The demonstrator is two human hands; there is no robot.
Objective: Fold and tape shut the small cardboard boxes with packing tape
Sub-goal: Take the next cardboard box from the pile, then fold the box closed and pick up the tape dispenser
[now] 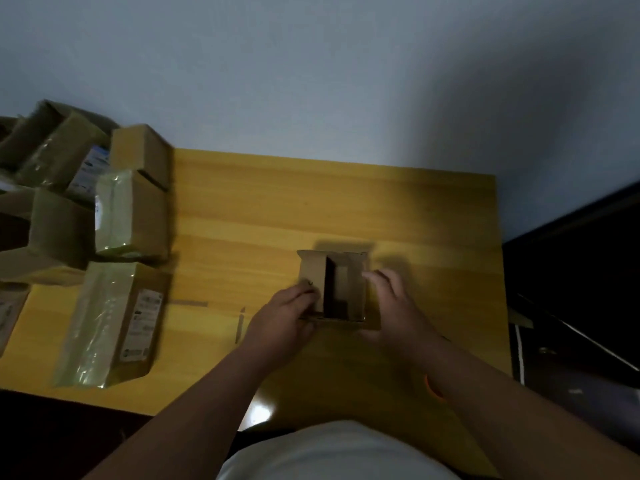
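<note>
A small brown cardboard box stands on the yellow wooden table, right of centre. Its top is open, with a dark gap between two flaps that lean inward. My left hand grips the box's left flap and near-left corner. My right hand presses against the right side, fingers curled over the right flap. An orange object, partly hidden behind my right forearm, lies near the table's front edge; I cannot tell what it is.
Several taped cardboard boxes are piled at the table's left end, some with white labels. A long taped box lies nearest the front left. A strip of tape lies on the table left of my left hand. Dark furniture stands at the right.
</note>
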